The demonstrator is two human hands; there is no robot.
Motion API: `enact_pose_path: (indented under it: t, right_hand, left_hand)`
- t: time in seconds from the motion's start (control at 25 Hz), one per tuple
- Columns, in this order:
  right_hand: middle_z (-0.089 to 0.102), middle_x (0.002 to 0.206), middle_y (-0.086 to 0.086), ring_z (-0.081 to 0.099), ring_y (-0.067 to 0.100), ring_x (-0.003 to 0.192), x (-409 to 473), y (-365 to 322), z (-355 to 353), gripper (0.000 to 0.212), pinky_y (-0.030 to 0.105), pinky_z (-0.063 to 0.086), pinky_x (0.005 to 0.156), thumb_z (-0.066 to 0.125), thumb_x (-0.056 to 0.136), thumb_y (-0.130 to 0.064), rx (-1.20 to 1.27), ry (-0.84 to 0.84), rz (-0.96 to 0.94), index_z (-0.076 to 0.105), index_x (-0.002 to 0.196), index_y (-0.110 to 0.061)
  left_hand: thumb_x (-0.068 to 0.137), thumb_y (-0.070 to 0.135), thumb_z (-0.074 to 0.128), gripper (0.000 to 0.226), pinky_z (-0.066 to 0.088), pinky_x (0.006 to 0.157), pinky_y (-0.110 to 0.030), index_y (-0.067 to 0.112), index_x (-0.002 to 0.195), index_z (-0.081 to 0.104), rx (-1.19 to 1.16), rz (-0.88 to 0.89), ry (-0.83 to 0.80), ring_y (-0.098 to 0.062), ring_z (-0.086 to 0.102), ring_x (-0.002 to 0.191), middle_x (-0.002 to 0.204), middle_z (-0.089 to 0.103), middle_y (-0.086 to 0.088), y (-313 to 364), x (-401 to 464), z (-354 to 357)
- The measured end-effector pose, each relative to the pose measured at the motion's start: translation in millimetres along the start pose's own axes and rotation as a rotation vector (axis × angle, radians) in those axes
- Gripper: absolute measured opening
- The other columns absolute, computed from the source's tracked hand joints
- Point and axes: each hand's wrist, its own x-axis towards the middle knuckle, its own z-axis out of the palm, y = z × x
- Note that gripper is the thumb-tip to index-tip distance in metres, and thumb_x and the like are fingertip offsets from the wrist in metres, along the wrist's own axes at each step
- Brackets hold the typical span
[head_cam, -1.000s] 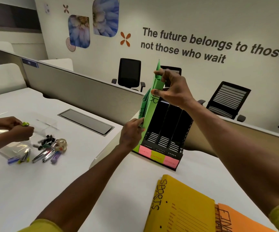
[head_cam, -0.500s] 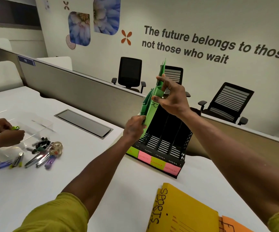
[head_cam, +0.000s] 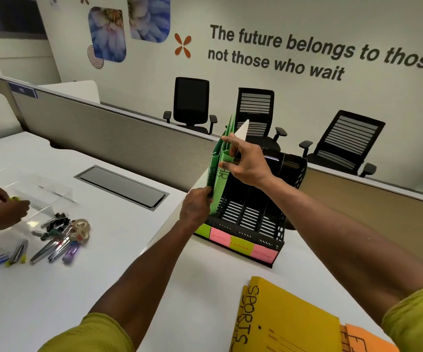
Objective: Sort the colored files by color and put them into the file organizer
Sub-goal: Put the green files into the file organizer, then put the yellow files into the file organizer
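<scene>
Head view, organizer: the black file organizer [head_cam: 251,219] stands upright on the white desk [head_cam: 103,288], its open slots facing you, so files drop in from above. Everything below is placed from it.
Head view, labels: a row of sticky labels [head_cam: 240,246] runs along the organizer's front foot, one per slot, green and pink alternating. The writing is too small to read with certainty; they likely name the category for each slot.
Head view, green files: the green files [head_cam: 219,174] stand on edge in the organizer's leftmost slot, rising well above its walls. A white sheet corner [head_cam: 242,130] pokes up behind them.
Head view, left hand: your left hand [head_cam: 196,208] grips the lower front edge of the green files at the organizer's left front corner, fingers curled round the edge. I judge this steadies the bundle so it does not splay out.
Head view, right hand: your right hand [head_cam: 246,161] pinches the top of the green files above the organizer, thumb low and fingers high, seemingly guiding them down and squaring them.
Head view, waiting files: a yellow file [head_cam: 281,318] marked SPORTS lies flat on the desk in front of the organizer, nearest you, with an orange file [head_cam: 365,339] just beside it on its right. Both are outside the organizer, so I judge the sorting well short of done.
Head view, other person: far left of the organizer, another person's hands [head_cam: 2,207] work over a clear tray [head_cam: 47,196] and a scatter of stationery [head_cam: 57,237].
</scene>
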Motion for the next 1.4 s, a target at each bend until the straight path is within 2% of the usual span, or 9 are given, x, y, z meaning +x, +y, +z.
enact_pose_path:
  t: [0.12,0.28,0.52,0.72,0.92,1.04,1.12,1.28,1.4]
  right_hand:
    - [0.059,0.134,0.011,0.045,0.020,0.138,0,10,8,0.046,0.028,0.046,0.106,0.081,0.080,-0.015,0.030,-0.018,0.028,0.061,0.119,-0.029]
    - [0.053,0.145,0.004,0.030,0.019,0.147,-4,22,21,0.020,0.036,0.038,0.115,0.069,0.085,0.000,-0.006,-0.075,0.039,0.061,0.095,-0.014]
    - [0.032,0.160,-0.006,0.019,0.017,0.151,-21,26,27,0.045,0.032,0.035,0.115,0.063,0.086,0.005,-0.116,-0.109,0.029,0.059,0.121,-0.023]
    - [0.025,0.163,-0.003,0.022,0.017,0.150,-45,23,27,0.064,0.032,0.024,0.120,0.064,0.088,0.002,-0.024,-0.044,0.095,0.047,0.141,-0.028]
    - [0.033,0.159,0.003,0.026,0.017,0.148,-101,30,32,0.058,0.034,0.025,0.121,0.058,0.090,0.001,-0.013,-0.057,0.154,0.047,0.141,-0.025]
    - [0.041,0.154,0.005,0.032,0.018,0.146,-148,37,36,0.057,0.029,0.025,0.119,0.059,0.089,0.001,-0.021,-0.069,0.173,0.049,0.141,-0.021]
    - [0.046,0.150,0.004,0.037,0.019,0.142,-177,41,38,0.056,0.033,0.030,0.119,0.060,0.090,-0.001,0.006,-0.056,0.217,0.049,0.142,-0.018]
    - [0.050,0.147,0.001,0.045,0.019,0.135,-226,49,48,0.058,0.031,0.038,0.111,0.063,0.090,-0.006,0.036,-0.047,0.324,0.046,0.144,-0.019]
    - [0.051,0.146,0.000,0.048,0.020,0.132,-260,56,56,0.058,0.034,0.042,0.108,0.064,0.091,-0.011,0.049,-0.058,0.373,0.045,0.144,-0.021]
  left_hand:
    - [0.090,0.013,0.060,0.008,0.051,0.066,-0.041,0.011,0.094,0.067,-0.050,-0.018,0.011,-0.029,0.064,0.078,0.087,0.071,-0.010,-2,3,0]
    - [0.091,0.013,0.057,0.009,0.050,0.061,-0.039,0.014,0.093,0.066,-0.051,-0.032,0.032,-0.029,0.064,0.075,0.084,0.070,-0.009,0,6,0]
    - [0.090,0.018,0.063,0.012,0.048,0.062,-0.034,0.015,0.102,0.066,-0.049,-0.039,0.022,-0.030,0.066,0.081,0.091,0.072,-0.010,1,8,5]
    - [0.091,0.020,0.065,0.030,0.057,0.076,-0.041,0.016,0.121,0.064,-0.119,-0.080,0.037,-0.028,0.069,0.089,0.101,0.074,-0.009,5,-7,12]
    - [0.089,0.025,0.067,0.039,0.057,0.082,-0.040,0.014,0.127,0.062,-0.175,-0.086,0.055,-0.025,0.070,0.092,0.100,0.075,-0.007,7,-40,23]
    - [0.087,0.029,0.069,0.038,0.055,0.078,-0.032,0.017,0.123,0.065,-0.200,-0.097,0.018,-0.022,0.070,0.089,0.097,0.075,-0.003,8,-74,37]
    - [0.086,0.032,0.070,0.036,0.050,0.073,-0.026,0.018,0.119,0.066,-0.206,-0.097,-0.012,-0.020,0.070,0.086,0.091,0.075,0.001,12,-101,49]
    - [0.086,0.045,0.068,0.046,0.054,0.081,-0.033,0.018,0.123,0.063,-0.187,-0.183,-0.166,-0.018,0.069,0.093,0.094,0.075,0.003,18,-155,70]
    - [0.084,0.053,0.066,0.052,0.050,0.083,-0.029,0.020,0.124,0.062,-0.138,-0.229,-0.280,-0.015,0.068,0.099,0.096,0.075,0.005,17,-196,86]
